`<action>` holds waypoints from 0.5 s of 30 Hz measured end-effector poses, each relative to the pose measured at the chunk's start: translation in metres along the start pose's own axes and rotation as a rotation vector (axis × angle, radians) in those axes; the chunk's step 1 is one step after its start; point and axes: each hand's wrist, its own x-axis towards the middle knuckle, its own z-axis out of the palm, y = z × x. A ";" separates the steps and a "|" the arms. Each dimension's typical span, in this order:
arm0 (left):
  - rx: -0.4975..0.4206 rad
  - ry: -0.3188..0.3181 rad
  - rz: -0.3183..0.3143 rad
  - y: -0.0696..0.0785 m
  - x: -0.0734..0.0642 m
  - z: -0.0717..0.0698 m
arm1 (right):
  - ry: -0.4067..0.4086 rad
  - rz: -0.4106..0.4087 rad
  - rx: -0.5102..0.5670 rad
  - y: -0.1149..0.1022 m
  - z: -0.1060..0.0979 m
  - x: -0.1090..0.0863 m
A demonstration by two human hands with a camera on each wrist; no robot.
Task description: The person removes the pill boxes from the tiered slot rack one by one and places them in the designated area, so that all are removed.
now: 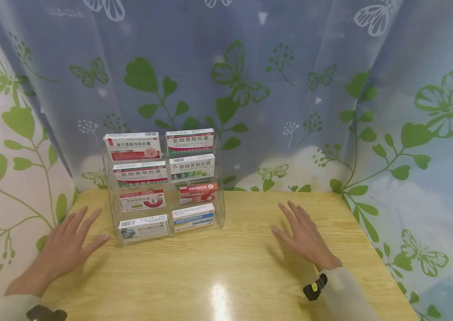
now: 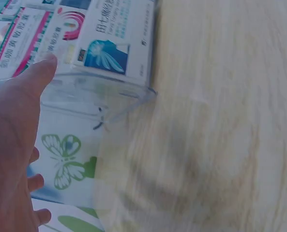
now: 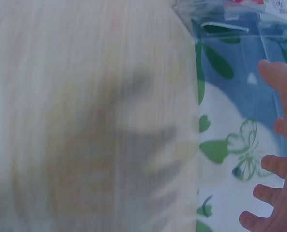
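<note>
A clear tiered rack (image 1: 220, 209) stands on the table's left half, holding medicine boxes in two columns. Its bottom tier has a white box with a teal picture (image 1: 143, 228) and a white box with a blue band (image 1: 193, 217). Above them sit a white box with a pink swirl (image 1: 143, 200) and an orange-red box (image 1: 198, 193). My left hand (image 1: 67, 245), fingers spread and holding nothing, is just left of the rack; the left wrist view shows its thumb near the rack's side. My right hand (image 1: 304, 234), also spread and holding nothing, hovers over the table's right side.
The wooden table (image 1: 246, 258) ends at a patterned curtain (image 1: 290, 111) behind it, with more curtain along both sides. Each wrist wears a dark strap, such as the right one (image 1: 315, 287). A bright reflection lies on the table's front.
</note>
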 end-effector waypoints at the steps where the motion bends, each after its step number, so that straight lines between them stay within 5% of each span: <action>1: -0.014 0.021 0.019 0.001 0.002 -0.001 | 0.000 -0.006 0.014 -0.004 0.000 0.003; 5: -0.081 0.072 0.061 0.007 0.011 -0.007 | -0.005 -0.021 0.078 -0.019 -0.002 0.017; 15: -0.225 0.069 0.047 0.021 0.021 -0.016 | -0.006 -0.056 0.280 -0.058 0.001 0.047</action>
